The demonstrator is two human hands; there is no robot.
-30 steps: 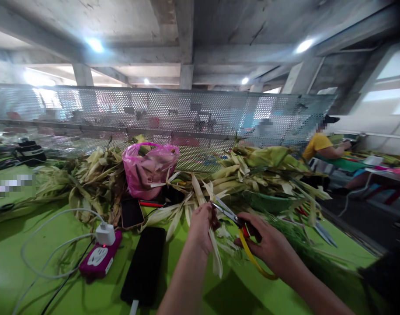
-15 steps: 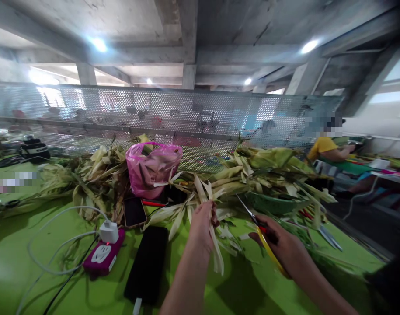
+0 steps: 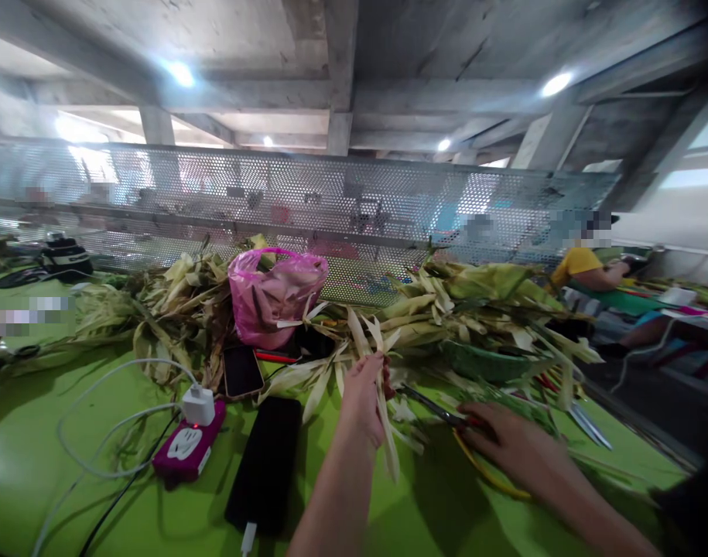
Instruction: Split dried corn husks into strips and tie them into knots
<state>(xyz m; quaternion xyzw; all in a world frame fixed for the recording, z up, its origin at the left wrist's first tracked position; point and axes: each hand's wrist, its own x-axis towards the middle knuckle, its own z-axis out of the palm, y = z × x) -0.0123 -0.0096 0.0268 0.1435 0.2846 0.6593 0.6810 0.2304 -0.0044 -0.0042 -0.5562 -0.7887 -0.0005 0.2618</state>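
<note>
My left hand [image 3: 362, 394] is closed around a bundle of pale corn husk strips [image 3: 389, 445]. Their ends fan out above the fist, and long strips hang below it over the green table. To the right, my right hand [image 3: 507, 433] grips a pair of scissors [image 3: 432, 404] with red and yellow on the handles. The blades point left, their tips close to the husk strips just beside my left hand. Whether the tips touch a strip I cannot tell.
Heaps of corn husks [image 3: 481, 290] line the back of the green table [image 3: 173, 518], around a pink plastic bag [image 3: 275, 302] and a green basket [image 3: 484, 362]. Nearer lie a black phone [image 3: 265, 464], a purple power strip [image 3: 188, 452] and cables. Another person [image 3: 586, 267] sits at the far right.
My right hand has lowered slightly and turned the scissors flatter, bringing their tips left and down towards the husk strips. My left hand keeps its hold, nearly still.
</note>
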